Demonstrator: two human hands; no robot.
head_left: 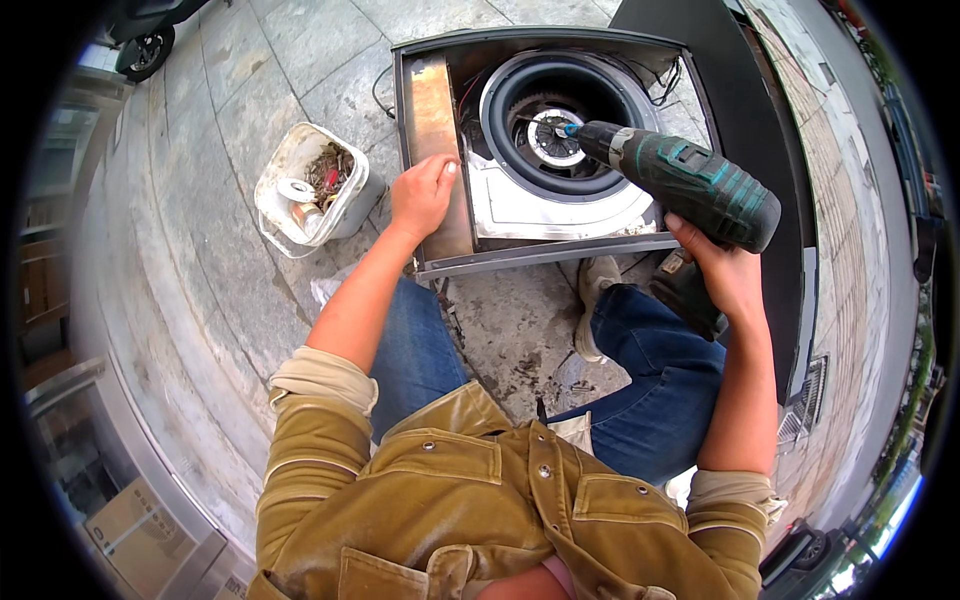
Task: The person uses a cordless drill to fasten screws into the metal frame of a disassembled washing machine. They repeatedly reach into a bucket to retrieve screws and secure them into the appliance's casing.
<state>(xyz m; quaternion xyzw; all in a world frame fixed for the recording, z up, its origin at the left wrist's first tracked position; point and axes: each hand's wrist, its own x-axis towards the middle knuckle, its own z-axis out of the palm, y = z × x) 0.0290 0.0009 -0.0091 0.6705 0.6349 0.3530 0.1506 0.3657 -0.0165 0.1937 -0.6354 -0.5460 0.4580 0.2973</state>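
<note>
My right hand is wrapped round the grip of a dark green and black cordless drill. The drill's tip reaches to the metal hub in the middle of a round black blower opening; whether it touches a screw there, I cannot tell. This blower sits inside an opened box-shaped metal housing, which looks like a range hood. On the housing's left side, my left hand is closed at a brownish metal panel, thumb up by its inner edge. The fingers' undersides are hidden.
A dirty white bucket with debris and a white roll stands left of the housing. A large dark panel adjoins its right side. Thin wires show in the far right corner. My knees flank the near edge. A wheel appears far left.
</note>
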